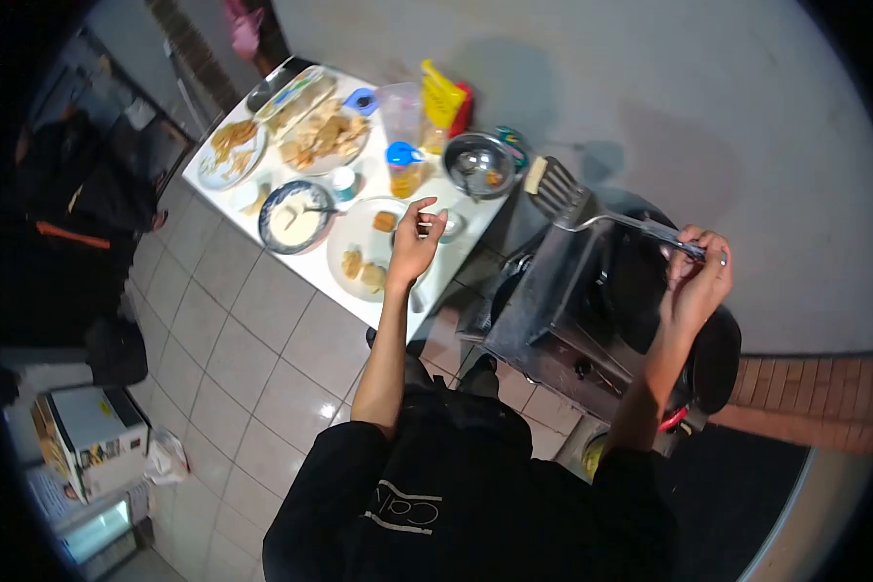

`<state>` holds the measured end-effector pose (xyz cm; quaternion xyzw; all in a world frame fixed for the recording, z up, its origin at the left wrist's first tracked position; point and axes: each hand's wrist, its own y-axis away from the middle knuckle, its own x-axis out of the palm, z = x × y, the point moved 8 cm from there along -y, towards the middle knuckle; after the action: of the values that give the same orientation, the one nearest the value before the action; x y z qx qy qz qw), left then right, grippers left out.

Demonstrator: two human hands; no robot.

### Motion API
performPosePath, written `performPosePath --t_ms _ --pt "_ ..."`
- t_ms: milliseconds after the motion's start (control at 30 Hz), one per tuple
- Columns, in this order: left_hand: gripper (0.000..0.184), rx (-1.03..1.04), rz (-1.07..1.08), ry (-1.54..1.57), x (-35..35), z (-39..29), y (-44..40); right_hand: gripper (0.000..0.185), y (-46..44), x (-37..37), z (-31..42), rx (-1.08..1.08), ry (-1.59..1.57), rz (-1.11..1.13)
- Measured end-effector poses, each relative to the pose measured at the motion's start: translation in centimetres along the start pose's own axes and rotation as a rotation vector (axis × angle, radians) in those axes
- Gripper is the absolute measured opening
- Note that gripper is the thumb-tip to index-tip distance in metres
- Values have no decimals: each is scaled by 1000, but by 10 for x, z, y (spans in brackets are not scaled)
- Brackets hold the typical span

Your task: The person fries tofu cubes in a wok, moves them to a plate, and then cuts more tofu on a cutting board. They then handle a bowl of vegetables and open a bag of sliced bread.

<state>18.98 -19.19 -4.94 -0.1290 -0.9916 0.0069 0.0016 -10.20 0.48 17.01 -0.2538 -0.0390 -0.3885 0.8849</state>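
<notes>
With our right hand (698,274), fingers closed around the handle's end, perhaps for reach, we hold the spatula (574,207) above the stove (543,335), a pale piece (534,176) at its tip; our left hand (418,238), loosely curled, seems unladen over a plate (347,228) of browned food, and the patterned bowl (266,221) contains something creamy white

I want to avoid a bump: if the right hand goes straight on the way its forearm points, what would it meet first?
Probably the wall. Nothing else shows along that line ahead of the right hand, which holds the spatula; one view leaves the distance unclear.
</notes>
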Motion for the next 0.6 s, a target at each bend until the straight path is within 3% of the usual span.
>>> performPosePath --t_ms 167,267,433,500,600 --pt "34 -37 -130 84 -108 22 -9 15 22 173 -77 139 -12 204" --pt "32 -160 -194 93 -165 39 -3 16 42 275 -133 233 -94 325" --pt "29 -166 -348 138 -242 62 9 18 77 434 -230 259 -157 557" --pt "26 -232 -408 121 -262 73 14 16 90 495 -254 125 16 710" --pt "24 -246 -436 159 -277 87 20 15 110 569 -294 -1 30 801"
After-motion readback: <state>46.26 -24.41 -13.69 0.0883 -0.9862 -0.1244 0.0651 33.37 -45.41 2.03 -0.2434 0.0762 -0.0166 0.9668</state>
